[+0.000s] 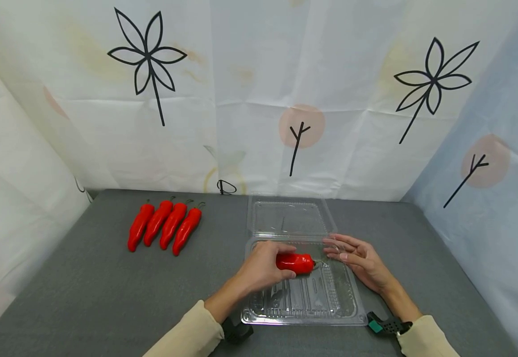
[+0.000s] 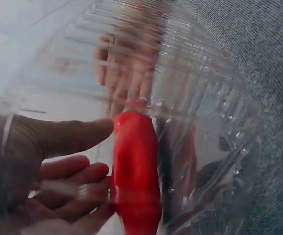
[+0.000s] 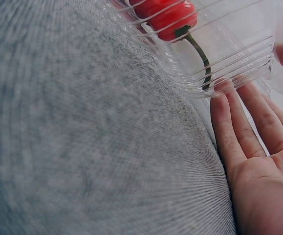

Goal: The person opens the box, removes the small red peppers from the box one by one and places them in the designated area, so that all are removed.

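A red chili pepper (image 1: 295, 263) with a green stem lies over the base of a clear plastic clamshell container (image 1: 303, 318). My left hand (image 1: 263, 267) grips it between thumb and fingers, its stem end pointing right. In the left wrist view the pepper (image 2: 136, 171) shows through the clear wall, beside the thumb and fingertips. My right hand (image 1: 366, 263) is at the container's right side, fingers extended. Its fingertips (image 3: 221, 105) touch the outside of the ribbed wall in the right wrist view, near the pepper's stem (image 3: 200, 54).
Several more red chili peppers (image 1: 165, 223) lie side by side on the grey table (image 1: 85, 287), at the back left. The container's lid (image 1: 287, 217) is folded back towards the rear. Patterned cloth (image 1: 241, 99) hangs behind the table and along its sides.
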A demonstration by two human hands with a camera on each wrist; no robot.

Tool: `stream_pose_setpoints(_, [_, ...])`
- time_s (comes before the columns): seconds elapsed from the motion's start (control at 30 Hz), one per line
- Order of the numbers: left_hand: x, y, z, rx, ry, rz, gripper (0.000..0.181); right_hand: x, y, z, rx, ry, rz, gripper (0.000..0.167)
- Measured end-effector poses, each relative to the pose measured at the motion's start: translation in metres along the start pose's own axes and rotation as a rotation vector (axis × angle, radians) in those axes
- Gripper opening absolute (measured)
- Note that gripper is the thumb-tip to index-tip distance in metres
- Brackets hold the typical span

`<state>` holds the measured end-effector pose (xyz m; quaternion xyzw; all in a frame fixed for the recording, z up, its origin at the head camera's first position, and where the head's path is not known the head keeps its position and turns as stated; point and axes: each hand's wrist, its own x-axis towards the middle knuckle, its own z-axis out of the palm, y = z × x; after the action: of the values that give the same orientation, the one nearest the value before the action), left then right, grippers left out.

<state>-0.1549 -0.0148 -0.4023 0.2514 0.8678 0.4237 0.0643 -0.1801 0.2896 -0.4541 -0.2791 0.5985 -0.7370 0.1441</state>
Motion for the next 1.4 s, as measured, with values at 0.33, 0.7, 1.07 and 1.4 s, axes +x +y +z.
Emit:
stream_pose_setpoints(0.33, [0.0, 0.0, 0.003, 0.075, -0.023, 0.046, 0.046, 0.0, 0.002, -0.002, 0.013, -0.024, -0.016, 0.051])
stream_pose_setpoints(0.7, [0.002, -0.001, 0.009, 0.178, 0.002, 0.04, 0.043, 0.0, 0.002, -0.002, 0.014, -0.031, -0.023, 0.05])
stream_pose_setpoints(1.07, [0.006, -0.002, 0.011, 0.182, 0.0, 0.075, 0.037, -0.001, 0.002, -0.002, 0.0, -0.016, -0.013, 0.051])
stream_pose_setpoints(1.4, [0.005, -0.002, 0.011, 0.183, -0.065, 0.084, 0.046, 0.0, 0.002, -0.002, 0.017, -0.025, -0.017, 0.05])
